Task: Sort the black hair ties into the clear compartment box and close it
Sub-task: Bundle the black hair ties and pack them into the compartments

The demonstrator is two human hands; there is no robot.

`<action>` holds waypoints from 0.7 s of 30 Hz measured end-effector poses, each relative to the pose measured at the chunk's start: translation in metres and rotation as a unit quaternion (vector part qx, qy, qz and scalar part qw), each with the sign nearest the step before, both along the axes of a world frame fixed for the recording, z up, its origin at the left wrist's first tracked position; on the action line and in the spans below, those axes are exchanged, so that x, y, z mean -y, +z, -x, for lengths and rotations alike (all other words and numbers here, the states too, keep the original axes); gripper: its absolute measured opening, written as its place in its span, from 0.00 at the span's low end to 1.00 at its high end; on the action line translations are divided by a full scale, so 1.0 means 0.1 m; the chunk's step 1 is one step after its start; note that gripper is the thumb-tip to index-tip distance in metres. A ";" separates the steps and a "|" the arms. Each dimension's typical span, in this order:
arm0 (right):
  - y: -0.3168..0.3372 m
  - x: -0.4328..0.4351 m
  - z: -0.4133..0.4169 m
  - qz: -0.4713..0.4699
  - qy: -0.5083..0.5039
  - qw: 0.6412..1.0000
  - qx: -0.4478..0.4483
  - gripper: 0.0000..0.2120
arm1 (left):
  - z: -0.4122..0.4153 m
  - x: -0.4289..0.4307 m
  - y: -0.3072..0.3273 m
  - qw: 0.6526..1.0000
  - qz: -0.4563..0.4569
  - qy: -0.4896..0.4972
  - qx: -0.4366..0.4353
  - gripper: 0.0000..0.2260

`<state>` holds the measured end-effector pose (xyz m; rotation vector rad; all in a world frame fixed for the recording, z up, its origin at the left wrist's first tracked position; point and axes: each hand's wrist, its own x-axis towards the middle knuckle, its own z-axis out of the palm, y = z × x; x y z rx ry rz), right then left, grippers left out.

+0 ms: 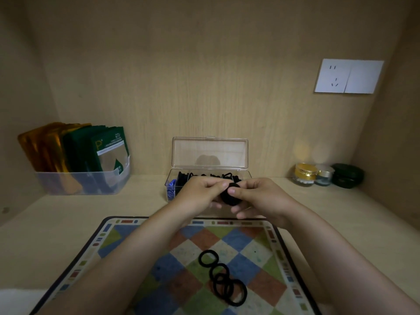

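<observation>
The left hand (200,193) and right hand (256,196) are pinching a black hair-tie bundle (230,197) with curled fingers, just before the open clear compartment box (209,151). Keeping it compact should be helping it drop into one compartment, while loose hair ties (221,277) are waiting on the checkered mat (250,246).

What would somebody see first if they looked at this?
The left hand and right hand meet in the middle, pinching a bunch of black hair ties in front of the open clear box. Nearer, loose hair ties lie overlapping on the colourful checkered mat.
</observation>
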<state>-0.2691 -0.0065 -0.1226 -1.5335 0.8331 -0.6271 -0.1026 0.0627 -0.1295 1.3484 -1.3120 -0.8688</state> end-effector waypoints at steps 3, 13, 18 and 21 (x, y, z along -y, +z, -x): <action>0.10 0.13 0.04 0.024 -0.034 0.999 -0.004 0.12 | 0.01 0.21 0.15 0.994 0.015 0.007 0.108 0.12; 0.20 0.78 0.00 0.173 -0.198 0.948 -0.178 0.09 | -0.03 0.93 -0.06 0.928 0.062 0.061 0.363 0.14; 0.12 1.00 -0.16 0.263 -0.188 0.896 -0.304 0.09 | -0.06 1.01 -0.18 0.903 0.062 0.064 0.420 0.16; 0.10 1.08 -0.25 0.300 -0.180 0.860 -0.372 0.09 | -0.08 1.04 -0.24 0.883 0.069 0.060 0.460 0.18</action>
